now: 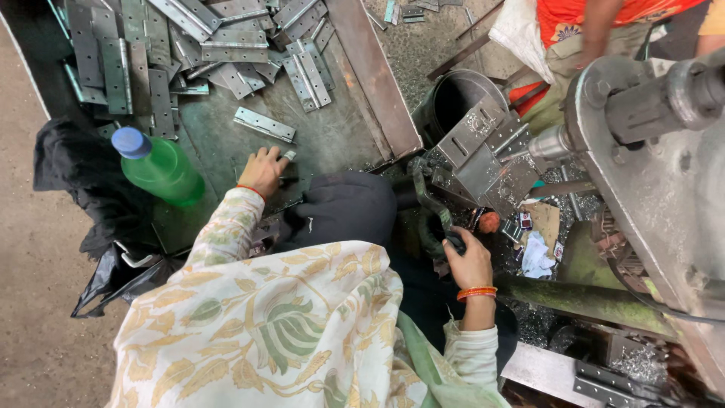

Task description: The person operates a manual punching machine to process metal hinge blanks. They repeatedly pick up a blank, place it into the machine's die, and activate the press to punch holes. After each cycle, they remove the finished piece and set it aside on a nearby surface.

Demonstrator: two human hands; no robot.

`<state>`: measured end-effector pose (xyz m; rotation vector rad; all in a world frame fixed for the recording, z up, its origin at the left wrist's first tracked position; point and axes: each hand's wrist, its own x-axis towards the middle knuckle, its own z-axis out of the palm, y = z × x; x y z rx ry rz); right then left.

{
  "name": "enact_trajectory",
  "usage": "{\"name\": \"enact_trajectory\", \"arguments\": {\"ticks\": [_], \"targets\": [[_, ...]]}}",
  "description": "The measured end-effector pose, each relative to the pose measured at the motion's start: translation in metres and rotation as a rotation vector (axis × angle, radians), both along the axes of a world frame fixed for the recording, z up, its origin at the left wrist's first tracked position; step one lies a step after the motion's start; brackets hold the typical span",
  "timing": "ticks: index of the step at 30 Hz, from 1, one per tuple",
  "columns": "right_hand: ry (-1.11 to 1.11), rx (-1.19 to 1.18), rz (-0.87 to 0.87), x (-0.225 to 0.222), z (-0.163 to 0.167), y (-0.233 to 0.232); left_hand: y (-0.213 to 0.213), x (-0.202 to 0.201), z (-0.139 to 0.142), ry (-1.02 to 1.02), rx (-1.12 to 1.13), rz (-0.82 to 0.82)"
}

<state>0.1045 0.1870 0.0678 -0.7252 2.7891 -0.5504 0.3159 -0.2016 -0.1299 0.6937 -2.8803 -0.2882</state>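
The right hand [469,261] was closed around the black knob of a curved machine lever [432,205], beside the metal jig [479,159] of the machine. The left hand [263,171] lay on the green tray [332,140], fingers curled on a small metal piece [289,156], below a single hinge [263,125]. A hinge pile [204,45] lay farther up; a green bottle [160,168] stood left.

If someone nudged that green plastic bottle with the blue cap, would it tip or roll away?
The green bottle seems to lean on the metal tray by the left hand, so a nudge would probably shift it easily. Its round body would likely roll once flat. Being thin plastic, it probably dents rather than breaks; how full it is, I cannot tell.
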Motion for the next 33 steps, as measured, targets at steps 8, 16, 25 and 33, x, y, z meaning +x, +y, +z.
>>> {"name": "enact_trajectory", "arguments": {"ticks": [8, 16, 25, 33], "targets": [[0.039, -0.022, 0.038, 0.0, -0.005, 0.011, 0.029, -0.023, -0.02, 0.21, 0.019, 0.217], [0.036, -0.019, -0.01, 0.001, -0.008, 0.021, 0.036, -0.164, 0.08, 0.676, 0.504, 0.16], [0.018, 0.016, -0.02, -0.002, -0.011, 0.026, 0.219, -0.288, 0.131, 0.081, -0.005, -0.651], [-0.009, 0.053, 0.025, -0.004, -0.011, 0.026, 0.238, -0.302, 0.117, -0.229, -0.112, -0.668]]}}
